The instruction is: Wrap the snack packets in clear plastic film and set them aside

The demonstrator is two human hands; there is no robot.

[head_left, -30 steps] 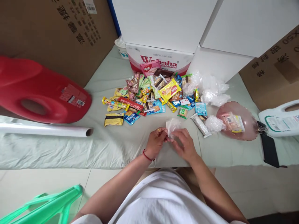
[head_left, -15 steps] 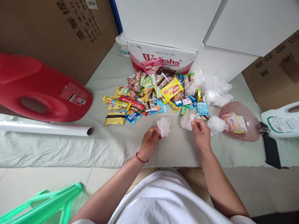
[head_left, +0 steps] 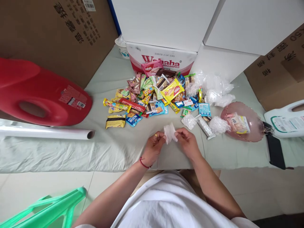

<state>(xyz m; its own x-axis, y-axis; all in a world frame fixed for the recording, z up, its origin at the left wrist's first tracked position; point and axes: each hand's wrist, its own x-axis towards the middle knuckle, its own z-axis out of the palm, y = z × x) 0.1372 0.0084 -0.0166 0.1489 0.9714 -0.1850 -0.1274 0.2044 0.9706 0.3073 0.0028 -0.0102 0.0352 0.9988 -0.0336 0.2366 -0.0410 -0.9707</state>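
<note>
Just in front of my body, a small translucent whitish plastic bag [head_left: 170, 133] is pinched between both hands above the table. My left hand [head_left: 155, 144] grips its left edge with thumb and finger. At the right edge, my right hand [head_left: 187, 142] pinches it in the same way. A crumpled clear plastic wad [head_left: 189, 121] lies just beyond my right hand, with a silver-wrapped bar [head_left: 205, 127] beside it. Farther back is a heap of packaged snacks [head_left: 152, 98], including a yellow wafer packet [head_left: 173, 91].
A red jug [head_left: 47, 95] and a white roll [head_left: 47, 132] lie at left. On the right are crumpled clear plastic [head_left: 217, 87], a pink balloon [head_left: 244, 131] with a packet on it, a black phone [head_left: 275, 152] and a white bottle [head_left: 287, 122]. White boxes [head_left: 163, 22] stand behind.
My right hand has left the crumpled plastic wad, which now rests on the table. It has moved left and taken the other edge of the small bag in my left hand.
</note>
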